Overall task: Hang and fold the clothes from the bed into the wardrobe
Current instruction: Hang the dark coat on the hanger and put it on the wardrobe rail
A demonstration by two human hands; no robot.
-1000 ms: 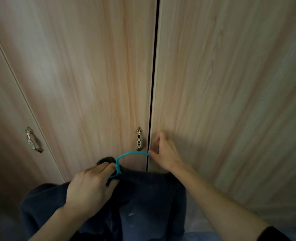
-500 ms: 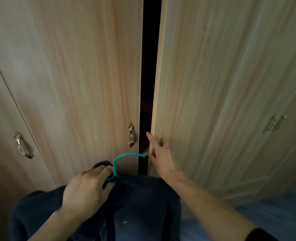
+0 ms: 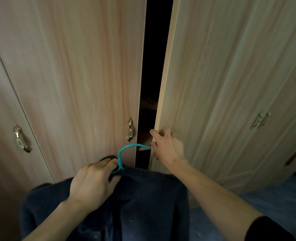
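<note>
Left hand [image 3: 91, 181]: bare, knuckles and tendon lines showing on its back. Left forearm [image 3: 57, 218]: uncovered all the way to the bottom edge of the view. Right hand [image 3: 168, 146]: bare as well, wrist uncovered. Right forearm [image 3: 213, 192]: uncovered along most of its length. Black fabric sleeve [image 3: 268, 230]: covers the right arm higher up, rounded hem, bottom right corner of the view; weave too dark to make out.

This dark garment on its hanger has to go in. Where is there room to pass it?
Only the dark gap between the left door and the right door, bare above the handle. Lower down is crowded: the right hand grips that door's edge and the hanger hook crosses it.
</note>
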